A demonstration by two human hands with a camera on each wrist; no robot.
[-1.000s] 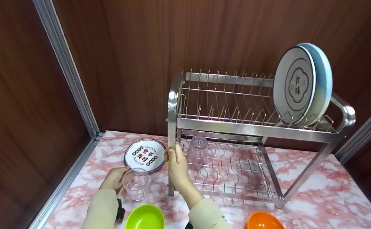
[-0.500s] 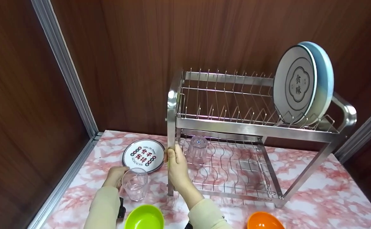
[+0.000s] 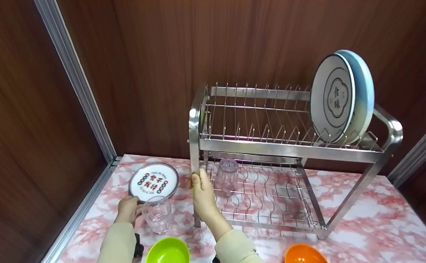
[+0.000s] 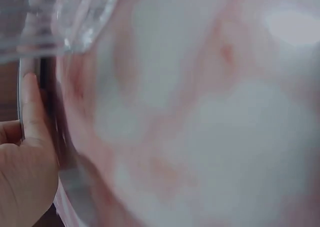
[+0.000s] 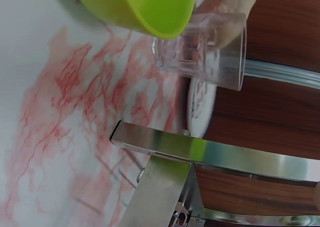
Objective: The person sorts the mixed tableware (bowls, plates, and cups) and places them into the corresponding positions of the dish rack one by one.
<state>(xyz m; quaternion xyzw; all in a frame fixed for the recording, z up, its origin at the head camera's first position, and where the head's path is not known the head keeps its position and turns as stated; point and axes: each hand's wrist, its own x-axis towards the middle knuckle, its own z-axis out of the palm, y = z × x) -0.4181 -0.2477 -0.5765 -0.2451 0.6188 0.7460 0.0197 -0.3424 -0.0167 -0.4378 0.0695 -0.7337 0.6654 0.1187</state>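
Note:
A small white plate (image 3: 154, 182) with red characters and a dark rim is at the back left of the marbled table. My left hand (image 3: 127, 210) pinches its near left edge; in the left wrist view the thumb (image 4: 32, 104) lies along the rim. A clear glass (image 3: 158, 219) stands upright just right of that hand and overlaps the plate's near edge. My right hand (image 3: 204, 197) grips the left front post of a two-tier steel dish rack (image 3: 293, 147).
On the rack's top tier a white plate (image 3: 326, 106) and a blue-rimmed plate (image 3: 362, 91) stand on edge at the right. An upturned glass (image 3: 227, 173) sits on the lower tier. A green bowl (image 3: 169, 252) and an orange bowl (image 3: 304, 254) are at the front.
The small plate has shifted left with my left hand, away from the rack post. My right hand keeps its grip on the post. The head view has tilted slightly.

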